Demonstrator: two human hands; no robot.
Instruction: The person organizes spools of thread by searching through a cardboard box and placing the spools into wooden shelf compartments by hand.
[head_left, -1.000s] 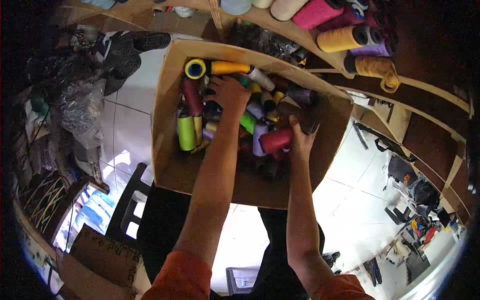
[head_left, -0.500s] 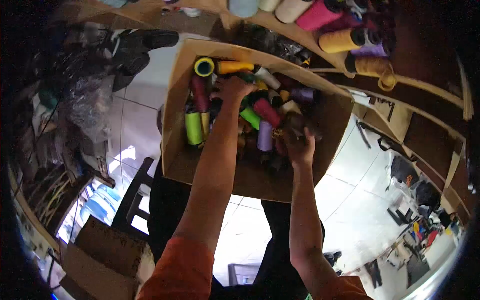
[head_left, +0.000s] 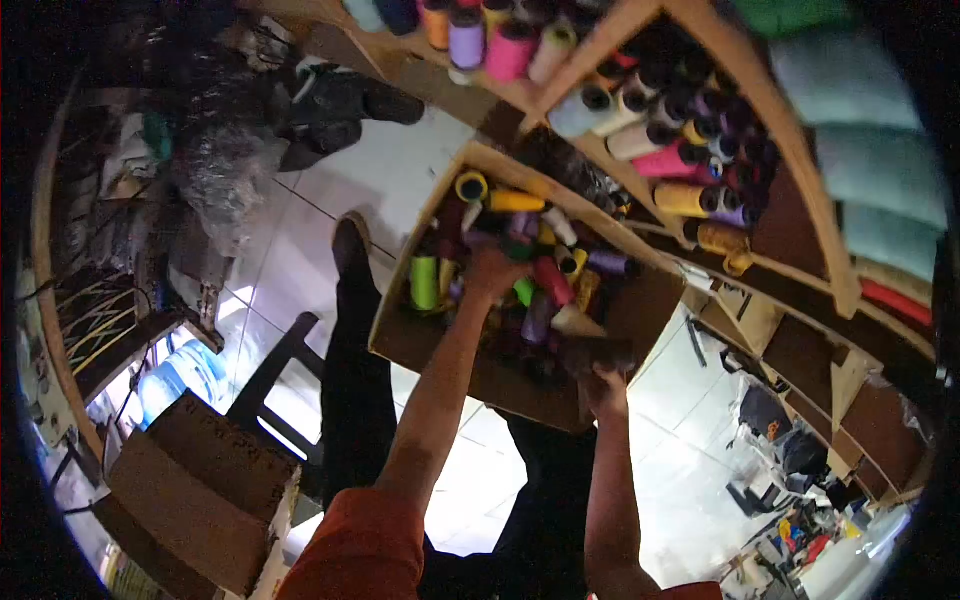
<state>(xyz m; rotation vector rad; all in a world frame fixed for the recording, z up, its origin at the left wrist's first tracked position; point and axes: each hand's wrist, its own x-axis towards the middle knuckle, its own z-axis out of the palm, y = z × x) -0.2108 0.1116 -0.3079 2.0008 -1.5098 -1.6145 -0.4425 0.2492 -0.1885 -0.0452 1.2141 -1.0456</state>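
A cardboard box [head_left: 640,310] full of thread spools stands between my knees. My left hand [head_left: 497,272] reaches down among the spools at the middle, beside a crimson spool [head_left: 553,281] and a dark green one [head_left: 518,249]; its fingers are blurred and partly hidden. At the near right corner, my right hand [head_left: 606,392] grips a dark brown thread spool [head_left: 598,354], with the thumb against it. A beige cone [head_left: 577,322] lies just beyond that spool. A lime green spool [head_left: 424,284] and a yellow-orange one [head_left: 516,201] rest toward the left and far sides.
Wooden shelves [head_left: 690,245] holding several rows of thread cones rise behind and right of the box. A plastic chair [head_left: 275,375] and an open cardboard carton [head_left: 205,480] stand at the left. Scattered items lie on the white tiled floor [head_left: 670,440] at right.
The view has swung, showing more shelving at the right. My right hand has shifted toward the box's near right corner with the brown spool. My left hand stays among the spools.
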